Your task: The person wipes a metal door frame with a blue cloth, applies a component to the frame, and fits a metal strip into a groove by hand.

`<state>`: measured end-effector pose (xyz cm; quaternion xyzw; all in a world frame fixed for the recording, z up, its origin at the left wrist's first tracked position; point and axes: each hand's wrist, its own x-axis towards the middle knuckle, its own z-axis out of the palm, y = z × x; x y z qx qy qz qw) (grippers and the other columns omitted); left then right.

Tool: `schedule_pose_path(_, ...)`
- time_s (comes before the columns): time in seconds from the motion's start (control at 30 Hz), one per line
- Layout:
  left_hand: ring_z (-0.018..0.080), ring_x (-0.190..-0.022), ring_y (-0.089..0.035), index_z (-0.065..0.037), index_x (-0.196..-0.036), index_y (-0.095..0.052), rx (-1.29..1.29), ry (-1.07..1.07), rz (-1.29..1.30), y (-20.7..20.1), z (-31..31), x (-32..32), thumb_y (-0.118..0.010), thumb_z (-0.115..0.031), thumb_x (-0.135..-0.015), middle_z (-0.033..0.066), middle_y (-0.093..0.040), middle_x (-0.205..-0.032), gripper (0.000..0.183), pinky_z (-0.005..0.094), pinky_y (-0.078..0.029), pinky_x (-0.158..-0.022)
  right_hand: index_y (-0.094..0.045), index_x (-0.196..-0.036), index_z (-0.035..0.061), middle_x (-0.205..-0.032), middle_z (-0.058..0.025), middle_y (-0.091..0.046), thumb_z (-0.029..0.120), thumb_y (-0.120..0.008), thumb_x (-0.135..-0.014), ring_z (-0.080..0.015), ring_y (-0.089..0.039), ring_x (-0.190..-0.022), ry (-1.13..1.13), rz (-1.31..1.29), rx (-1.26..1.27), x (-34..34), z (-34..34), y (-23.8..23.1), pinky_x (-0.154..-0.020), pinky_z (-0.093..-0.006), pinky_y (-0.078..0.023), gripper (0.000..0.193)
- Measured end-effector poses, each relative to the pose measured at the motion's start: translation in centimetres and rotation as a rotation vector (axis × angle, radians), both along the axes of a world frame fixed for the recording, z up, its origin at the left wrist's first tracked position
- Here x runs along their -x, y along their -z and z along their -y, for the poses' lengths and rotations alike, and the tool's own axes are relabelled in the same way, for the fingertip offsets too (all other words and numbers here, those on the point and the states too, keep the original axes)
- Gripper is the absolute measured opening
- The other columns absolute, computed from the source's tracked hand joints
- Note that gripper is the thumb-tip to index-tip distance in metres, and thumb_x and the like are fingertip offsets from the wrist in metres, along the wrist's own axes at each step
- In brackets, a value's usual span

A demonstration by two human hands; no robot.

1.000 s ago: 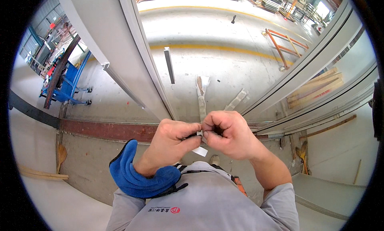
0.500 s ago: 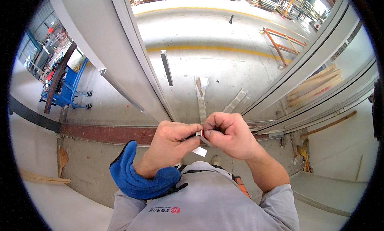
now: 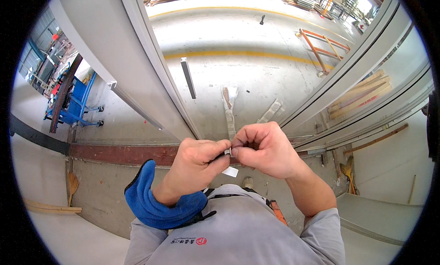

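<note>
Fingertips meet in front of my chest. My left hand [image 3: 197,162] is closed, thumb and forefinger pinching a small whitish-and-dark piece [image 3: 227,151] whose kind I cannot make out. On the other side of that piece, my right hand [image 3: 263,150] is pinched with its fingertips touching the end of it. A white paper-like tab [image 3: 230,172] shows just below the left fingers; whether it joins the piece is unclear. A blue glove [image 3: 156,196] with black edges lies against my left forearm, partly hidden behind it.
Tall grey frame panels stand at left [image 3: 98,40] and right [image 3: 348,58]. A dark red sill [image 3: 123,155] crosses the floor ahead. Beyond it are a grey bar [image 3: 188,78], wrapped strips [image 3: 228,107] and an orange metal frame [image 3: 321,47]. A blue cart [image 3: 75,102] stands far left; brooms [image 3: 73,184] lean by the walls.
My right hand has shifted slightly upward with its fingertips drawn closer together, and the red bit seen between the hands no longer shows. The left hand has barely moved.
</note>
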<state>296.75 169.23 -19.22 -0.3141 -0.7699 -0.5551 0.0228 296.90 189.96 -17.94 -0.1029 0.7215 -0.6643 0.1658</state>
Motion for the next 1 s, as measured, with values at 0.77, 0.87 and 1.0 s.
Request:
schedule_pose_path(0.77, 0.0306, -0.058, -0.066, 0.005, -0.102, -0.069, 0.038, 0.011, -0.078, -0.1, -0.3, 0.7, -0.071, 0.002, -0.078, 0.0187, -0.065, -0.072, 0.024, 0.0345, -0.051, -0.052, -0.067, -0.086, -0.0047, -0.074, -0.0064, -0.068, -0.002, -0.065, -0.087, -0.0101, -0.064, -0.061, 0.024, 0.148, 0.111, 0.5, -0.2, -0.9, -0.055, -0.0246, -0.052, 0.004)
schedule_pose_path(0.87, 0.0319, -0.059, -0.066, 0.005, -0.102, -0.069, 0.062, 0.014, -0.101, -0.3, -0.4, 0.8, -0.071, 0.001, -0.078, 0.0181, -0.065, -0.072, 0.024, 0.0356, -0.051, -0.052, -0.068, -0.086, -0.0049, -0.074, -0.0064, -0.068, -0.002, -0.065, -0.086, -0.0102, -0.064, -0.061, 0.014, 0.121, 0.077, 0.6, -0.4, -1.0, -0.055, -0.0245, -0.053, 0.004)
schedule_pose_path(1.0, 0.0333, -0.060, -0.066, 0.004, -0.102, -0.068, 0.058, 0.002, -0.146, 0.0, -0.5, 0.9, -0.071, 0.001, -0.078, 0.0176, -0.065, -0.073, 0.024, 0.0365, -0.051, -0.052, -0.067, -0.085, -0.0046, -0.074, -0.0056, -0.068, -0.003, -0.065, -0.086, -0.0093, -0.063, -0.062, 0.011, 0.098, 0.070, 0.6, -0.3, -1.0, -0.055, -0.0239, -0.052, 0.003)
